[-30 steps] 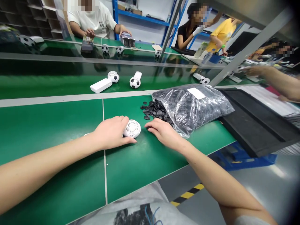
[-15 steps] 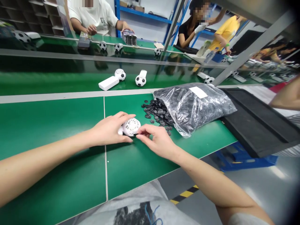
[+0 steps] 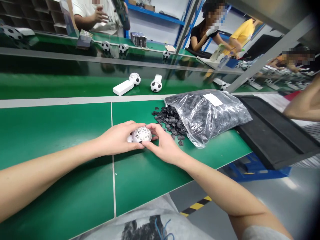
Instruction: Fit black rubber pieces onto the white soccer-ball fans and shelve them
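A white football-shaped handheld fan (image 3: 142, 134), its round slotted grille facing up, rests between both hands just above or on the green bench. My left hand (image 3: 125, 136) grips it from the left, thumb at the near side and fingers at the far side. Around its right side close the fingers and thumb of my right hand (image 3: 161, 143), with the thumb low near a dark patch on the rim. The fan's handle is mostly hidden under my left hand. Loose black pentagon-shaped pieces (image 3: 171, 120) lie just beyond my right hand.
A clear plastic bag (image 3: 210, 111) of black pieces lies open toward them. Black trays (image 3: 275, 130) stick out at the right. Two football fans, one (image 3: 123, 87) and another (image 3: 156, 85), lie on the conveyor belt (image 3: 62, 83). Co-workers sit across the line; a person's arm (image 3: 305, 103) is at right.
My right hand has moved from pinching at the fan's near right edge to wrapping its right side. The fans on the belt have shifted right. A co-worker opposite has lifted a dark object.
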Motion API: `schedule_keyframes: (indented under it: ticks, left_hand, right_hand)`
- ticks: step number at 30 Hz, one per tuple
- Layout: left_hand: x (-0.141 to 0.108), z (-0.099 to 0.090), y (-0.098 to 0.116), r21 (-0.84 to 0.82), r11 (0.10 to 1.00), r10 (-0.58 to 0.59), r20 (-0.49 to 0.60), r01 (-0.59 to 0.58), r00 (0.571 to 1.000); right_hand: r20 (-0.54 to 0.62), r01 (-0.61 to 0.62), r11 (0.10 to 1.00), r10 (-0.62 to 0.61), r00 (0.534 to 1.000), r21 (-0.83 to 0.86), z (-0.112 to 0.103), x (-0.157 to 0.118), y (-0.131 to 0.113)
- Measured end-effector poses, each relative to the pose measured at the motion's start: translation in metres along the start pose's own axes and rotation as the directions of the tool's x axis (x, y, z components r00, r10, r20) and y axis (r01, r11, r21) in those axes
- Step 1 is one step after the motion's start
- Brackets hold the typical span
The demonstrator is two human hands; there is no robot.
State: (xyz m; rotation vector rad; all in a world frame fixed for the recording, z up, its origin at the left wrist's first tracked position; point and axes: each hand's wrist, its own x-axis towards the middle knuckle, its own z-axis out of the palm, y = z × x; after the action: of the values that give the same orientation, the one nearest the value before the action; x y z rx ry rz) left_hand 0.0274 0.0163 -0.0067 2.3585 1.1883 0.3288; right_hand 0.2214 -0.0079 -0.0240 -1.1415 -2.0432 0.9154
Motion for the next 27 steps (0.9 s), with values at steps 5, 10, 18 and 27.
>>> schedule_keyframes:
  ticks: [5,10,18,27]
  left_hand:
    - [-0.001,-0.001,-0.001,0.046,0.998,0.047,0.039,-0.049,0.998]
    - [-0.003,0.001,-0.003,0.051,0.997,0.06,0.028,-0.061,0.998]
    - [-0.003,0.002,-0.002,0.09,0.995,0.034,0.011,-0.035,0.999]
    - [0.001,-0.004,-0.006,0.18,0.983,0.022,0.105,-0.04,0.994]
  right_hand:
    - [0.004,0.066,0.996,-0.066,0.998,-0.057,0.005,-0.004,0.008]
    - [0.007,0.085,0.993,-0.084,0.996,-0.087,0.008,-0.006,0.009]
    - [0.013,0.046,0.991,-0.044,0.999,-0.128,-0.016,0.006,0.015]
    - [0.098,0.045,0.611,0.053,0.994,-0.79,-0.043,0.011,0.038]
